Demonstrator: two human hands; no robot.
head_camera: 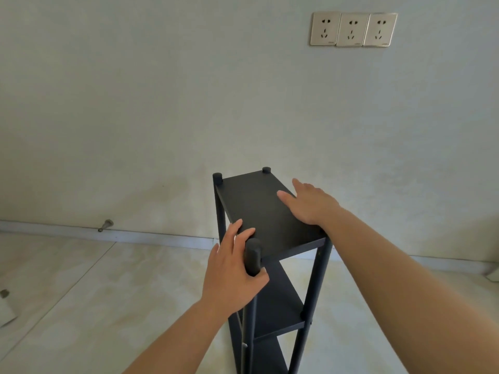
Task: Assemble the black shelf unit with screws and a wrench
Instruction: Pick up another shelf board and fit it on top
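While the black shelf unit (266, 211) stands upright on the pale floor (108, 306) just before the wall (162, 103), both hands are on its top end.

Matte black boards sit one under another between round posts; nothing lies on them. At the shelf's near corner the left hand (232, 273) wraps thumb and fingers around a post tip (252, 256). On the top board's right edge the right hand (310, 202) lies flat, fingers straight. Above the shelf, three wall sockets (353, 29).

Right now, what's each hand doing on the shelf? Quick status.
Left hand: fingers curled round the near-left post of the shelf unit, gripping it.
Right hand: open, flat on the top board, holding nothing.
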